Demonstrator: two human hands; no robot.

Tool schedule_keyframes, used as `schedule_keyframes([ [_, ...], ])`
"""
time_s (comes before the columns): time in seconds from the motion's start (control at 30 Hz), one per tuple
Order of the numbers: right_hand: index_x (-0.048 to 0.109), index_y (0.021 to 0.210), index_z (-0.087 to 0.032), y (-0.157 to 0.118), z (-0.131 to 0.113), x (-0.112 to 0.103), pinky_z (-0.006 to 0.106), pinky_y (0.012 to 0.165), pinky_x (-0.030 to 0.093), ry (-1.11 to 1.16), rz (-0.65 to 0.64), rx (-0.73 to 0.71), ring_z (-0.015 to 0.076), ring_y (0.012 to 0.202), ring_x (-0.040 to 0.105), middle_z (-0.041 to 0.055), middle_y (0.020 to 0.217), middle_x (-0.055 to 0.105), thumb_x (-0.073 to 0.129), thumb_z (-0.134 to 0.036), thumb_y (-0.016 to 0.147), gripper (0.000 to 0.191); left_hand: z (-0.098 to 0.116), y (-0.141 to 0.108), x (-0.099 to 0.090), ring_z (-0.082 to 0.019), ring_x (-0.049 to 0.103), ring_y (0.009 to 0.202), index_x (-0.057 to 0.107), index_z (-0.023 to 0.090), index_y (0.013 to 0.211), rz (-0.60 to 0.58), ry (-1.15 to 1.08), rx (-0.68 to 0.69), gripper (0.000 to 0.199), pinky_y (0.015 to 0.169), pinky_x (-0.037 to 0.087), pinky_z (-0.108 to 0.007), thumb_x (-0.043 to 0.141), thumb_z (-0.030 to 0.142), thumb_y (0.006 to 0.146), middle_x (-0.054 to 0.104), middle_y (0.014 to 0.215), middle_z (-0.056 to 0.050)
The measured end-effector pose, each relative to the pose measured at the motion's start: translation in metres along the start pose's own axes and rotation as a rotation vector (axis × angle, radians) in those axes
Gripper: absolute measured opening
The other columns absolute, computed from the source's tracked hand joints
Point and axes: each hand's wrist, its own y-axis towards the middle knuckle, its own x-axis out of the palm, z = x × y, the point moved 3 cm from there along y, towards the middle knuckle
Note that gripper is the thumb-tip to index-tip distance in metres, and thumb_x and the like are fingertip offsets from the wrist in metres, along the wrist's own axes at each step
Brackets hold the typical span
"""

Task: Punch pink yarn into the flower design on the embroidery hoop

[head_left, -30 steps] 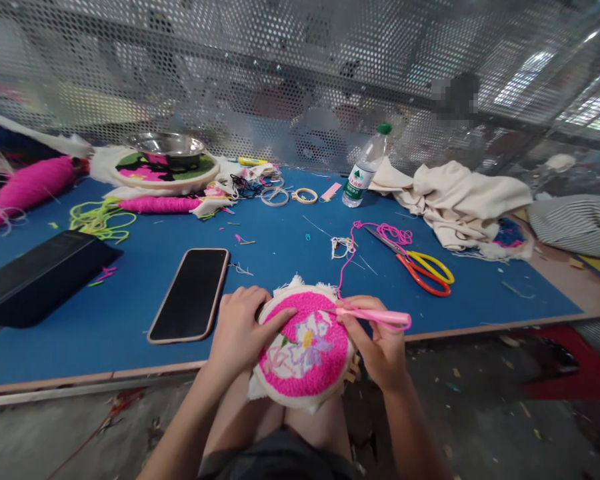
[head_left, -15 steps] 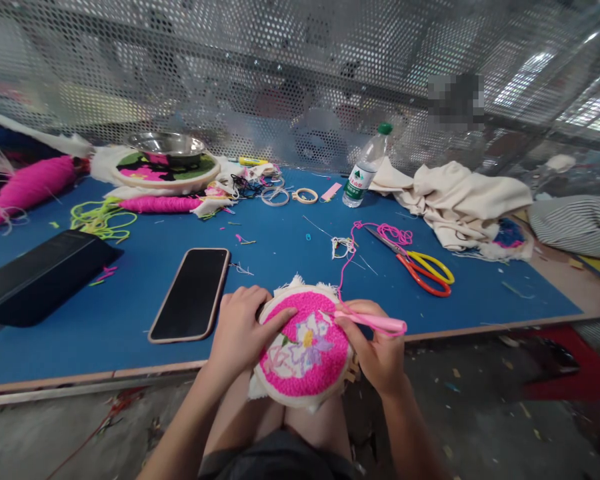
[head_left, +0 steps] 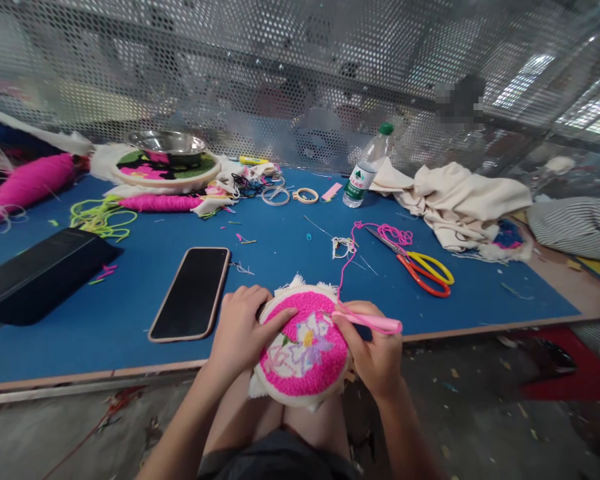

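Observation:
My left hand grips the left rim of a round embroidery hoop, thumb lying over the front of the fabric. Looped bright pink yarn fills the background around a flower in white and lilac with a yellow centre. My right hand is closed around a pink punch needle, its tip at the flower's upper right edge. Pink yarn runs from the tool up to a loose coil on the table. The hoop tilts between my lap and the table edge.
On the blue table lie a phone, a black case and red-and-yellow scissors. Behind stand a water bottle and a metal bowl on a larger hoop. Cream cloth is heaped at right.
My right hand and the punch needle have shifted slightly left, toward the flower. My left hand and the hoop have stayed in place.

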Motion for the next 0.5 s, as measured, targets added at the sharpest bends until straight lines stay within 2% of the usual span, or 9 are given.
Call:
schedule_keyframes([
  [0.17,0.062,0.091,-0.022,0.0,-0.012,0.005,0.032,0.076,0.054,0.022,-0.019,0.043,0.0194,0.084,0.066,0.0047,0.085,0.067,0.062,-0.018,0.085,0.007,0.001,-0.001,0.0,-0.016,0.048,0.062,0.043,0.02,0.061,-0.059,-0.08,-0.003,0.042,0.066,0.03,-0.031,0.053,0.051,0.086,0.05,0.057,0.002],
  [0.37,0.065,0.087,-0.02,-0.003,0.002,0.007,0.031,0.074,0.053,0.131,0.073,0.235,0.018,0.081,0.065,0.0046,0.086,0.067,0.061,-0.022,0.087,0.005,0.002,-0.003,-0.001,-0.015,0.047,0.059,0.047,0.02,0.061,-0.049,-0.115,-0.046,0.04,0.063,0.03,-0.03,0.054,0.051,0.086,0.052,0.056,0.002],
  [0.5,0.065,0.088,-0.019,-0.011,0.007,0.008,0.031,0.075,0.052,0.189,0.108,0.249,0.0175,0.084,0.063,0.0048,0.089,0.065,0.057,-0.021,0.089,0.008,0.003,-0.003,-0.002,-0.017,0.047,0.061,0.046,0.02,0.062,-0.043,-0.102,-0.066,0.041,0.063,0.03,-0.03,0.053,0.052,0.086,0.053,0.057,0.002],
])
